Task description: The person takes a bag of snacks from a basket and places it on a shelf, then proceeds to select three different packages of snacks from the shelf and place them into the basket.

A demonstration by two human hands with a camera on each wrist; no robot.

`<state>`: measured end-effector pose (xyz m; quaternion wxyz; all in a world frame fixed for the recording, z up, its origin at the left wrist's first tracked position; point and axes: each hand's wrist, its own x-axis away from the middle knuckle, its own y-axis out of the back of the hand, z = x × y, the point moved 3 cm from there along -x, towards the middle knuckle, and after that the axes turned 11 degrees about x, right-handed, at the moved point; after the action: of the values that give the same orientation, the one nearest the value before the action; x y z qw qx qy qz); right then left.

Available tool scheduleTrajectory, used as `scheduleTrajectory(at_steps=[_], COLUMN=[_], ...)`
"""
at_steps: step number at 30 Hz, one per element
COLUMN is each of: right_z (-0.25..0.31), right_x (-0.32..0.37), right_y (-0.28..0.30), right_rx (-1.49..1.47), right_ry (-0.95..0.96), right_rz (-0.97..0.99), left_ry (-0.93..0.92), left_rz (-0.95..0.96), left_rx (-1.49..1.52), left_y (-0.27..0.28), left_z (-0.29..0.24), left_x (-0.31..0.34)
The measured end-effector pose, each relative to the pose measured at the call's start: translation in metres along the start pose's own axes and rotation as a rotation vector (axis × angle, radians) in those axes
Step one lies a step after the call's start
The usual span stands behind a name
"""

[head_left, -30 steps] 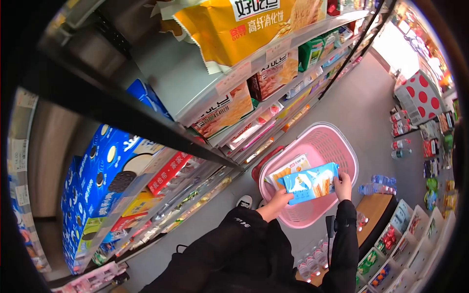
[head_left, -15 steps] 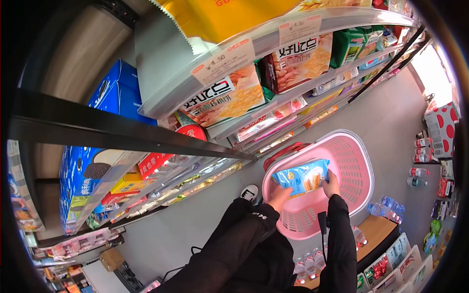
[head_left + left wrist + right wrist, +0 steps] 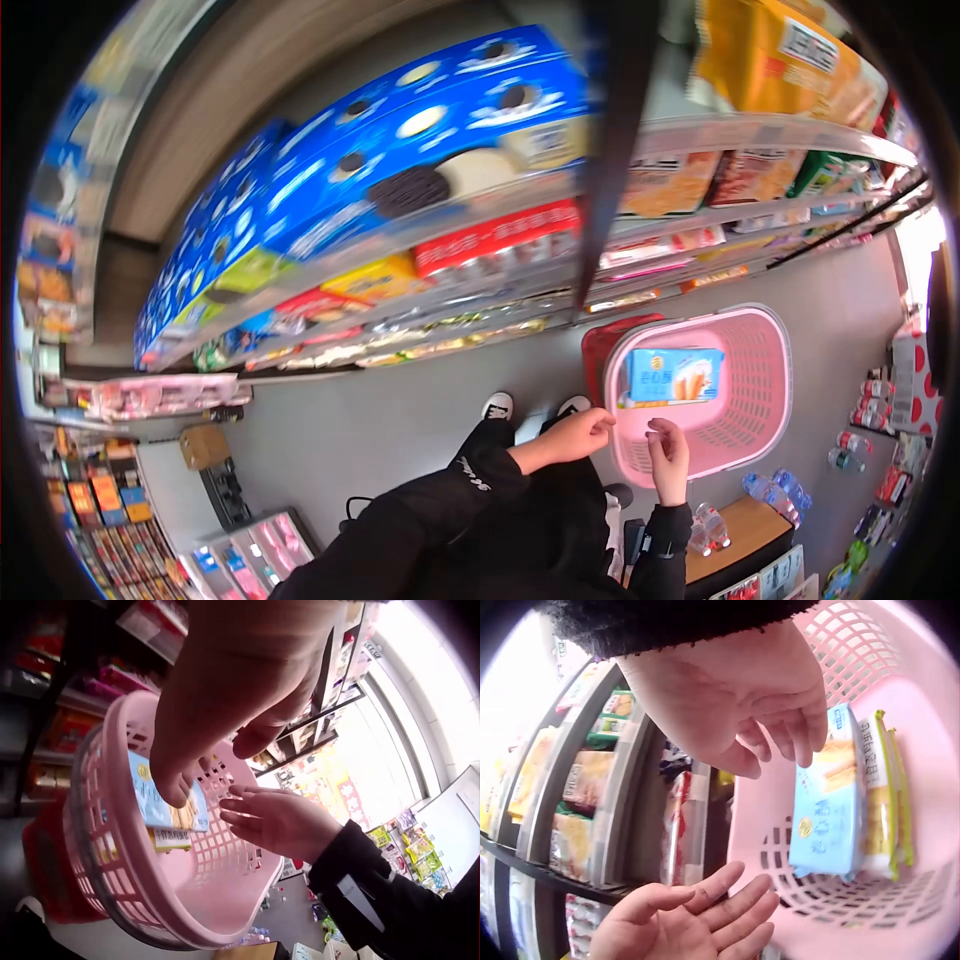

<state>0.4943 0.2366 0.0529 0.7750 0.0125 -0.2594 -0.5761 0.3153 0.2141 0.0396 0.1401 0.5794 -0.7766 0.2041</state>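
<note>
Fingers released and loosely bent on the left hand [image 3: 572, 438], near the pink basket [image 3: 752, 398], with a red container [image 3: 600, 358] right beside that basket. Inside the basket, the blue packet [image 3: 677, 376] lies printed side up over yellow-and-green packets [image 3: 883, 802], and over on the right, the right hand [image 3: 669, 460] is relaxed, holding nothing.

Before me, the upper packet [image 3: 690, 375] lies on the lower packet [image 3: 881, 836], in the left part of the basket [image 3: 765, 405]. Shelves [image 3: 850, 143] run beyond and leftward; a low table [image 3: 750, 530] stands to my right.
</note>
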Motion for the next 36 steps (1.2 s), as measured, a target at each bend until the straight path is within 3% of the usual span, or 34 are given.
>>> scheduleTrajectory(at_steps=[7, 20, 27, 36], right_z=[0.038, 0.087, 0.121, 0.124], right_x=[0.040, 0.103, 0.128, 0.118], right_y=[-0.117, -0.385, -0.456, -0.476], right_rx=[0.299, 0.449, 0.557, 0.602], right_ry=[0.189, 0.383, 0.488, 0.413], right_rz=[0.305, 0.799, 0.902, 1.022], left_ry=[0.045, 0.048, 0.047, 0.049], left_rz=[-0.176, -0.629, -0.764, -0.811], left_rx=[-0.070, 0.244, 0.446, 0.539], left_y=[0.091, 0.258, 0.297, 0.317], left_z=[0.053, 0.128, 0.154, 0.171], left_x=[0.105, 0.349, 0.419, 0.424])
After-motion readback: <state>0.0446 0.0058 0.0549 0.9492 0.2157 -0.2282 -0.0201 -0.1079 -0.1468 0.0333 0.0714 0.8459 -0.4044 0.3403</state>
